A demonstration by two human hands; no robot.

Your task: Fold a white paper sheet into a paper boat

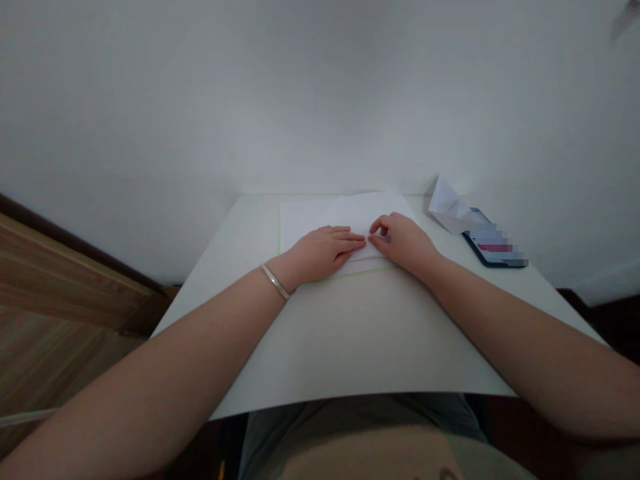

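A white sheet of paper [350, 212] lies on a stack of white sheets with a pale green edge [300, 220], on the white table [350, 333]. My left hand [323, 253] rests flat on the paper with fingers stretched out to the right; a silver bracelet [275, 281] circles its wrist. My right hand [403, 241] sits just right of it, fingers curled and thumb and forefinger pinched on a fold of the paper. The fingertips of both hands nearly meet.
A folded white paper boat [450, 205] stands at the table's back right, beside a dark phone [493, 250] lying face up. A white wall rises behind the table. Wooden floor [60, 313] shows at the left.
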